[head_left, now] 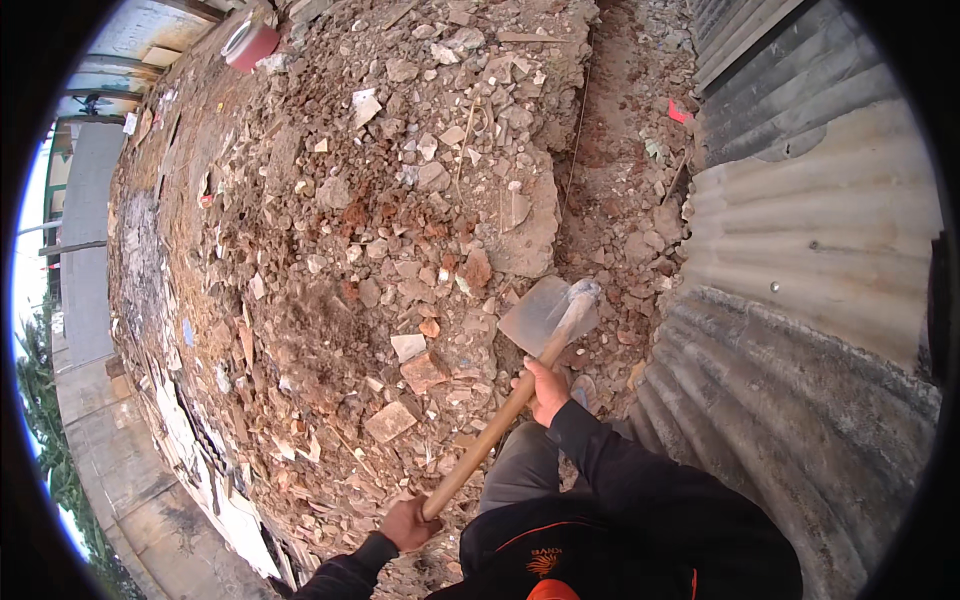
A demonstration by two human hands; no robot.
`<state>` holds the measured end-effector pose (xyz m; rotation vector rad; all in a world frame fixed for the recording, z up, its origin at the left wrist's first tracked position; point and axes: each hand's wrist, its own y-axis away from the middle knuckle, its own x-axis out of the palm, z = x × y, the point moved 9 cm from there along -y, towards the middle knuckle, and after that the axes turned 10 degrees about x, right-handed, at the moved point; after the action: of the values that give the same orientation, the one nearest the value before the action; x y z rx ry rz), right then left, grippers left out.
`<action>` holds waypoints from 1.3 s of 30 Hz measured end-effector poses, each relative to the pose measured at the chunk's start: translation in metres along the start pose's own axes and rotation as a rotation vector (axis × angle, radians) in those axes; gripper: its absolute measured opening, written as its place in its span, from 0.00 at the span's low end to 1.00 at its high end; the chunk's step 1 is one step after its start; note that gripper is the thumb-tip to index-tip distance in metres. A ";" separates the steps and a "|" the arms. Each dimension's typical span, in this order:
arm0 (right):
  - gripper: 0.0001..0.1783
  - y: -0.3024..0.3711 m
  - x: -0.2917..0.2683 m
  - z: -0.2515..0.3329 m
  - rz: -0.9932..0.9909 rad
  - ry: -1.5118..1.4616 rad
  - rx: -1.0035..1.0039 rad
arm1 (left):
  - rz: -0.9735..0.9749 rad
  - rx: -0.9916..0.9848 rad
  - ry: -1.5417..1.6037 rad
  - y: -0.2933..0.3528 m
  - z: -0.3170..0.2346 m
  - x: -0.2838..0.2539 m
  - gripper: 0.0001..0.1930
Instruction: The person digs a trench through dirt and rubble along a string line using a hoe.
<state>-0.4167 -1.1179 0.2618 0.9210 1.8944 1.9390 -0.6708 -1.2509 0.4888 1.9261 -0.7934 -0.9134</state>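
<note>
I hold a hoe with a long wooden handle (490, 437) across the front of my body. Its broad grey metal blade (533, 312) is at the edge of the rubble, where the bank drops to a narrow trench (610, 190). My left hand (408, 523) is closed round the handle's near end. Farther up, closer to the blade, my right hand (547, 391) wraps round the wood. Broken bricks (425, 371) and stone chunks lie left of the blade. Part of a shoe (584, 391) shows beside my right hand.
A large heap of rubble (330, 250) fills the ground to the left. Corrugated metal sheets (800, 240) form a wall close on the right. A red and white bucket-like container (250, 47) lies at the far left. White sheet debris (215, 470) borders the heap's left side.
</note>
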 end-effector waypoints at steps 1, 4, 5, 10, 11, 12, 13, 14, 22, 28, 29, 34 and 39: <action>0.17 -0.014 -0.021 0.027 -0.041 0.039 -0.057 | -0.019 0.036 0.120 -0.043 -0.032 0.027 0.23; 0.13 -0.067 -0.061 0.126 -0.214 0.125 -0.160 | -0.033 0.119 0.322 -0.177 -0.080 0.094 0.19; 0.12 -0.084 -0.073 0.164 -0.276 0.144 -0.193 | -0.040 0.127 0.347 -0.223 -0.103 0.100 0.18; 0.18 -0.142 -0.056 0.364 -0.266 0.246 -0.615 | -0.123 0.364 0.433 -0.474 -0.210 0.078 0.18; 0.18 -0.164 -0.042 0.396 -0.239 0.276 -0.694 | -0.170 0.410 0.400 -0.531 -0.222 0.069 0.19; 0.18 -0.184 -0.028 0.428 -0.214 0.309 -0.778 | -0.219 0.469 0.557 -0.592 -0.236 0.058 0.20; 0.18 -0.205 -0.019 0.453 -0.215 0.348 -0.836 | -0.383 0.559 0.390 -0.635 -0.261 0.027 0.20; 0.19 -0.223 -0.012 0.475 -0.223 0.389 -0.891 | -0.401 0.599 0.439 -0.674 -0.283 0.008 0.19; 0.22 -0.373 -0.014 0.553 -0.524 0.688 -0.861 | -0.325 0.456 0.474 -0.841 -0.288 0.000 0.14; 0.39 -0.385 -0.047 0.492 -0.522 0.549 -0.708 | -0.284 0.367 0.254 -0.771 -0.212 0.042 0.17; 0.42 -0.384 -0.051 0.480 -0.503 0.596 -0.667 | -0.265 0.332 0.287 -0.755 -0.206 0.051 0.19; 0.43 -0.348 -0.059 0.388 -0.525 0.778 -0.527 | -0.197 0.168 0.433 -0.665 -0.171 0.099 0.19; 0.32 -0.328 -0.107 0.299 -0.473 0.673 -0.451 | -0.127 0.078 0.537 -0.576 -0.139 0.142 0.17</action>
<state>-0.2294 -0.9124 -0.0999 -0.3269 1.6133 2.3558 -0.3758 -1.0489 -0.0043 2.1693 -0.3952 -0.4003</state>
